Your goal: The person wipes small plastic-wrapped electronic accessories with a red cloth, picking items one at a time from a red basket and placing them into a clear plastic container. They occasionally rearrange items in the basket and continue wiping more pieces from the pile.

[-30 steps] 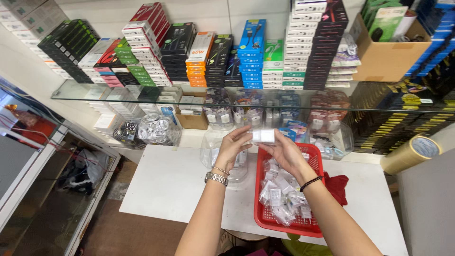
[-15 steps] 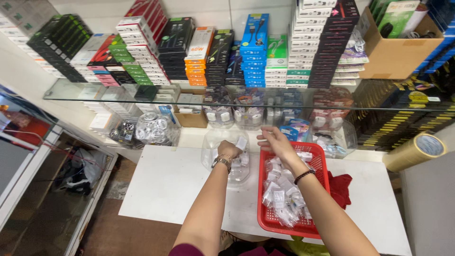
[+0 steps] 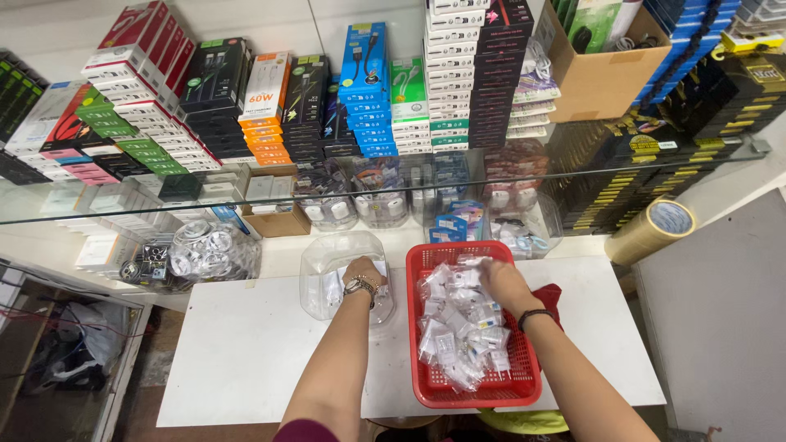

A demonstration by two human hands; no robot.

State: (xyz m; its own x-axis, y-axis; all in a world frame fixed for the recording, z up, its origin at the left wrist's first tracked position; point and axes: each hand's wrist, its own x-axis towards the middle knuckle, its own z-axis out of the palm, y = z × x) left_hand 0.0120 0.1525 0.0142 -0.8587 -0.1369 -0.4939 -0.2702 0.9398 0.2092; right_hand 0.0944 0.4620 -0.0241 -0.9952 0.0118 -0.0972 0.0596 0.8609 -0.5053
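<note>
Head view: left hand [image 3: 360,274] is down inside the clear plastic jar [image 3: 344,278] on the white counter [image 3: 246,352], fingers curled; whether it grips a packet I can't tell through the plastic. Wristwatch [image 3: 360,286] sits at the jar mouth. Right hand [image 3: 503,282] is in the red basket [image 3: 475,393] just beside the jar, fingers spread narrow over the heap of small bagged white chargers [image 3: 458,327]; it touches the top bags, grip not confirmed. Dark band on that wrist.

Step, as I read it: moving bagged chargers from basket into jar, one hand depositing, the other picking. Basket looks well filled.

Next move calls for a clean pinch on a single bag, bags are slippery and tangled, then clearance at the jar mouth.

Behind: glass shelf [image 3: 573,176], stacked boxes [image 3: 368,90], tape roll [image 3: 655,229].
</note>
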